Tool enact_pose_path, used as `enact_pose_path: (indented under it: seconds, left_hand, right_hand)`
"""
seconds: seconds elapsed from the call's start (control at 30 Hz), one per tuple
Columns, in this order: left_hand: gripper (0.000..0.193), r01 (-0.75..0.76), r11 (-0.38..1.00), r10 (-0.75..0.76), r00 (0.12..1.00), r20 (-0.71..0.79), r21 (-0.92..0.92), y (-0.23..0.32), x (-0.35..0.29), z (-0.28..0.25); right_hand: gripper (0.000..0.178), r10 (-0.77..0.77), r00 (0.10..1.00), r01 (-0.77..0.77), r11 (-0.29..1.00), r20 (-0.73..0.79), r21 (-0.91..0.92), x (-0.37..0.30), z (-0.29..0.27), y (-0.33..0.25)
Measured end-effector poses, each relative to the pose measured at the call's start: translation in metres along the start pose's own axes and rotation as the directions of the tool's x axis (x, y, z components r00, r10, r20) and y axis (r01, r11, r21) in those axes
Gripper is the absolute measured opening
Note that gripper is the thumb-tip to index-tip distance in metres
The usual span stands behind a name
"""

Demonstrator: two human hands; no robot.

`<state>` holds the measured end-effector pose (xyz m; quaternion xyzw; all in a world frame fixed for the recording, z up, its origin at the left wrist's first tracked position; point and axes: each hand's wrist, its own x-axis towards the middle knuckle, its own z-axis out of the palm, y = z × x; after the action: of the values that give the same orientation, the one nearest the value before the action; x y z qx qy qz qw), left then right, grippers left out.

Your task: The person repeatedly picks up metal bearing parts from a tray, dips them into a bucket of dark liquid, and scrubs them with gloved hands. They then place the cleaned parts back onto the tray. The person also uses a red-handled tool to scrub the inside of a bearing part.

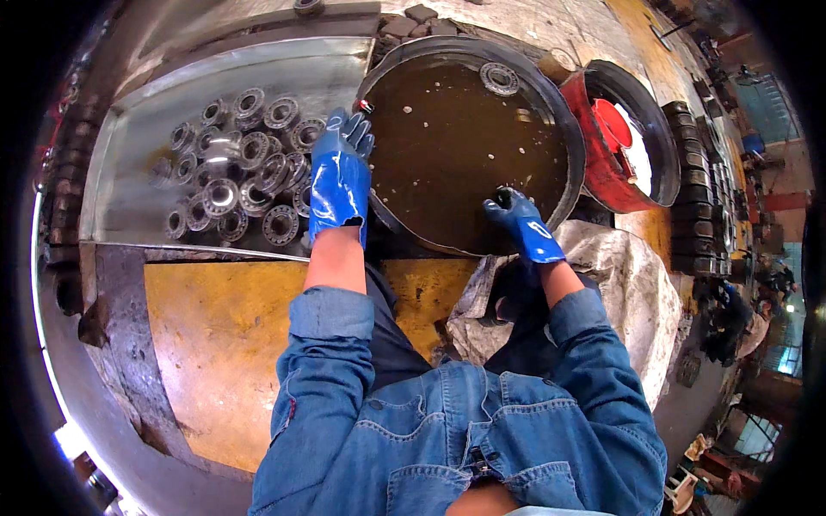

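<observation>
Both my hands wear blue rubber gloves. My left hand (342, 168) is beside the left rim of a large round tub (571, 163), with its fingers stretched out and slightly apart. By its fingertips, at the rim, shows a small red and white thing (366, 107), too small to name. My right hand (519, 225) hangs over the near right part of the tub, thumb and fingers parted and a little bent, with nothing visible in it. Murky brown liquid (465, 146) fills the tub. A bearing ring (499, 79) lies at its far side, partly showing.
Left of the tub, a metal tray (129, 206) holds a heap of bearing rings (220, 197). At the right stands a red drum (602, 185) with a red container (613, 125) inside. Stacked dark metal parts (691, 198) line the far right. A grey sheet (641, 292) covers something near my right arm.
</observation>
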<state>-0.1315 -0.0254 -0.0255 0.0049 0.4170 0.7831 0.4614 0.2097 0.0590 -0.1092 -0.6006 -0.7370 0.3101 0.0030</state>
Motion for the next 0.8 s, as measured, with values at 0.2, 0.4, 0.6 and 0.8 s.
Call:
enact_pose_path:
  seconds: [0.2,0.4,0.6,0.8]
  left_hand:
    - [0.030,0.200,0.978,-0.189,0.971,0.148,-0.066,-0.004,0.011,0.020]
    - [0.028,0.310,0.946,-0.298,0.946,0.123,-0.095,-0.011,0.018,0.036]
    - [0.033,0.240,0.960,-0.222,0.966,0.130,-0.142,-0.013,0.023,0.009]
    - [0.033,0.264,0.958,-0.227,0.937,0.267,-0.110,-0.033,0.018,0.039]
  right_hand:
    - [0.063,-0.144,0.989,0.119,0.882,-0.021,-0.456,0.007,0.010,0.002]
    - [0.047,-0.088,0.994,0.109,0.773,0.065,-0.625,0.044,0.007,0.007]
    - [0.029,-0.292,0.949,0.141,0.733,-0.120,-0.666,0.020,-0.015,-0.039]
    - [0.053,0.041,0.970,-0.016,0.994,-0.240,0.109,0.062,-0.015,0.075]
